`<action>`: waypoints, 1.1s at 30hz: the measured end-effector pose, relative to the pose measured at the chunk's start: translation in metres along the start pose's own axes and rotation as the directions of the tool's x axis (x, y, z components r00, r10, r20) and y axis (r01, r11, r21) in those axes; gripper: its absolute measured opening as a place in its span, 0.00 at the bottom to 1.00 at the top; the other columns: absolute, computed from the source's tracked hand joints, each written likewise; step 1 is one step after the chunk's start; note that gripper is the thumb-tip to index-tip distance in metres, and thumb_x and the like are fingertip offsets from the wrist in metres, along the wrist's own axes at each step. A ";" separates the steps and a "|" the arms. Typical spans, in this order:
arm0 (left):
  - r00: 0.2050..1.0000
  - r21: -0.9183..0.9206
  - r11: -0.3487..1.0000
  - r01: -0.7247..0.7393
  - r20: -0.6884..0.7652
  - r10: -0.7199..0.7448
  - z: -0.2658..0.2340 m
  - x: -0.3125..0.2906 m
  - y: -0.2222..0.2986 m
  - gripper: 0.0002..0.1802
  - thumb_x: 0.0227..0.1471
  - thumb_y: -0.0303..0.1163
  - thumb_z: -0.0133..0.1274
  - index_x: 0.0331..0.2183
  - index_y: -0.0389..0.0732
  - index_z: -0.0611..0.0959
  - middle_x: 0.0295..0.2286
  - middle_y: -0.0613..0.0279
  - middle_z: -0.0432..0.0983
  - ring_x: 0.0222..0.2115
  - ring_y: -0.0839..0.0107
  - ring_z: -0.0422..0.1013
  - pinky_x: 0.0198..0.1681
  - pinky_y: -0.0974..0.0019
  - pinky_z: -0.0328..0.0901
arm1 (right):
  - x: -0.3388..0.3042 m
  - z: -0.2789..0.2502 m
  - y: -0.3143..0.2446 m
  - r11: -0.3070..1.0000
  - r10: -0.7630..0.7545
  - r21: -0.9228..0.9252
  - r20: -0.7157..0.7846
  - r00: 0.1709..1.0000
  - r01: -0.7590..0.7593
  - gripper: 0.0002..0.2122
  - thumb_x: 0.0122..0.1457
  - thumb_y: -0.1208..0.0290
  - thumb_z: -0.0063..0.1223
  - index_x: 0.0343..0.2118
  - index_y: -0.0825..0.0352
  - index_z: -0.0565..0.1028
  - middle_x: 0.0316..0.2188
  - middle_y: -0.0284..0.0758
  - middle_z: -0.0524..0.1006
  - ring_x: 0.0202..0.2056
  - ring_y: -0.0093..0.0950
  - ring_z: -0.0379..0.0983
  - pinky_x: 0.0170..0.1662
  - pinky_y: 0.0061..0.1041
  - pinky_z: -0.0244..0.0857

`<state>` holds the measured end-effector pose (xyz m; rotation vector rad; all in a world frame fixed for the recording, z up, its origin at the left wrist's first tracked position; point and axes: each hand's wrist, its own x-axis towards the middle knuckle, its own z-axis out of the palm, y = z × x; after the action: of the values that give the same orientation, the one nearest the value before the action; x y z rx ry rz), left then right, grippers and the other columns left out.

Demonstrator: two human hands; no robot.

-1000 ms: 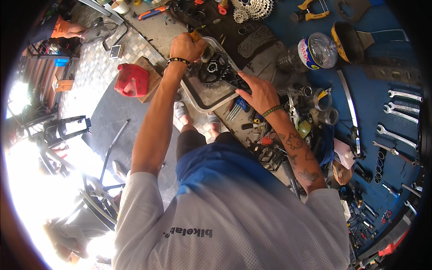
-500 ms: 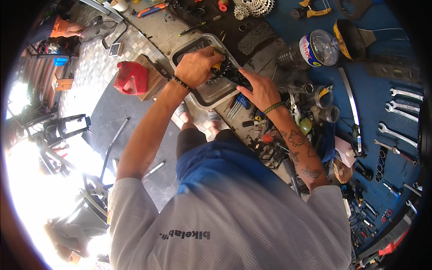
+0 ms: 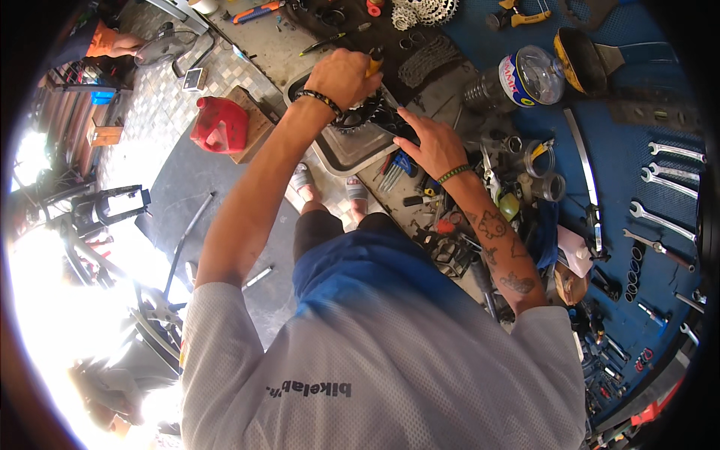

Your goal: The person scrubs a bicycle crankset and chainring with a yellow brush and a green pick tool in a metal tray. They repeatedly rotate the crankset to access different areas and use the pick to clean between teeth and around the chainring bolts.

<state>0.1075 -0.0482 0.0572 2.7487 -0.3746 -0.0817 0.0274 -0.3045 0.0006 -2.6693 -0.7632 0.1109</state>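
Observation:
A bicycle crankset with a dark toothed chainring is held over a shallow metal tray. My right hand is closed on its black crank arm, thumb and fingers on either side. My left hand is closed round a yellow-handled tool above the far side of the chainring. The tool's working end is hidden behind the hand and crankset.
A red jug stands left beside a wooden block. Right of the tray lie hex keys, pliers and loose parts. A cut plastic bottle, a chain and a sprocket cassette lie farther off. Wrenches hang far right.
My left hand has moved up and slightly right with the yellow-handled tool, uncovering more of the chainring. My right hand has stayed on the crank arm, shifting slightly.

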 end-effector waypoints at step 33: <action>0.749 -0.840 0.370 0.398 0.065 -0.659 0.039 -0.090 -0.098 0.28 0.62 0.48 0.68 0.41 0.25 0.90 0.29 0.51 0.88 0.24 0.68 0.84 0.25 0.65 0.80 | -0.012 -0.037 -0.020 0.986 0.037 0.166 -0.189 0.981 -0.005 0.28 0.63 0.55 0.70 0.62 0.65 0.78 0.51 0.46 0.85 0.46 0.48 0.83 0.52 0.47 0.74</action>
<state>0.0416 0.0508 -0.0138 1.7533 0.5715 -0.0108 0.0136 -0.3072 0.0417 -2.4870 -0.6358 -0.0742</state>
